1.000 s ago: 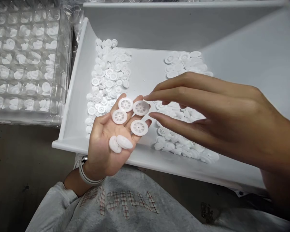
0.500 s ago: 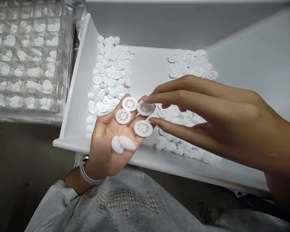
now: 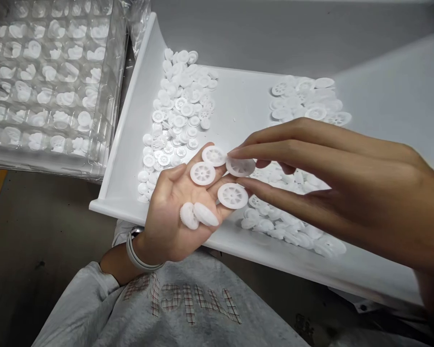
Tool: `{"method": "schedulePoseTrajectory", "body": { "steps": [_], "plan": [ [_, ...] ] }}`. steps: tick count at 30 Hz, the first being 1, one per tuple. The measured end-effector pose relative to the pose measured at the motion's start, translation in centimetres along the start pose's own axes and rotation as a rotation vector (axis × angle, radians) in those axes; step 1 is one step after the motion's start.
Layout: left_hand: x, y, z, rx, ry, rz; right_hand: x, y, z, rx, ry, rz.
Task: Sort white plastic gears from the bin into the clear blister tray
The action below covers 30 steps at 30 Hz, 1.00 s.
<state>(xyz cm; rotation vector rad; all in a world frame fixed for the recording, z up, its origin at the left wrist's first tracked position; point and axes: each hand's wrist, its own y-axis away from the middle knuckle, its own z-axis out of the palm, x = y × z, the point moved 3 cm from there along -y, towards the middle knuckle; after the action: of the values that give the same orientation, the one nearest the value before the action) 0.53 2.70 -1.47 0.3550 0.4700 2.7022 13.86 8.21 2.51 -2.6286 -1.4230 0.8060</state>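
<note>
My left hand is palm up over the near edge of the tray, holding several white plastic gears. Two spoked gears rest on its fingers, and a larger spoked gear lies near the fingertips. Lower on the palm, two more gears lean against each other; one has a toothed rim. From the right, my right hand pinches a white gear between thumb and forefinger, just above the left fingertips. Its other fingers are partly hidden behind the forefinger.
The grey-white tray has raised walls. Inside lie a left heap of small white gears and a right heap of larger ones, partly covered by my right hand. Left of it stands a clear compartment box filled with white parts.
The whole view has shifted, so hands, tray and box appear farther right. The right hand keeps its pinch on the gear, which appears slightly farther from the neighbouring gears.
</note>
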Motion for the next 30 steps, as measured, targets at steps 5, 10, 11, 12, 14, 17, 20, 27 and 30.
{"method": "schedulePoseTrajectory", "body": {
  "steps": [5,10,11,12,14,17,20,27,30],
  "plan": [
    [0.1,-0.1,-0.1,0.041,0.030,-0.022,0.1,0.0,0.0,0.018,-0.027,0.016],
    [0.1,0.0,-0.1,0.022,0.033,-0.027,0.2,0.2,-0.4,0.003,-0.045,0.052],
    [0.1,0.0,-0.1,0.024,0.026,-0.022,0.3,0.1,-0.4,-0.004,-0.065,0.069],
    [0.0,0.1,-0.2,0.028,0.019,-0.020,0.4,0.1,-0.4,-0.011,-0.089,0.085],
    [0.0,0.1,-0.2,0.034,0.009,-0.027,0.5,0.1,-0.5,-0.016,-0.134,0.107],
    [-0.1,0.1,-0.3,0.047,0.013,-0.050,0.7,0.2,-0.5,-0.004,-0.178,0.159],
    [-0.1,0.1,-0.3,0.055,0.020,-0.049,0.7,0.2,-0.8,0.024,-0.169,0.181],
    [-0.1,0.2,-0.1,0.048,0.029,-0.052,0.7,0.0,-0.7,0.065,-0.163,0.263],
    [-0.1,0.2,0.0,0.066,0.026,-0.069,1.1,0.3,-0.5,0.131,-0.162,0.352]
  ]
}}
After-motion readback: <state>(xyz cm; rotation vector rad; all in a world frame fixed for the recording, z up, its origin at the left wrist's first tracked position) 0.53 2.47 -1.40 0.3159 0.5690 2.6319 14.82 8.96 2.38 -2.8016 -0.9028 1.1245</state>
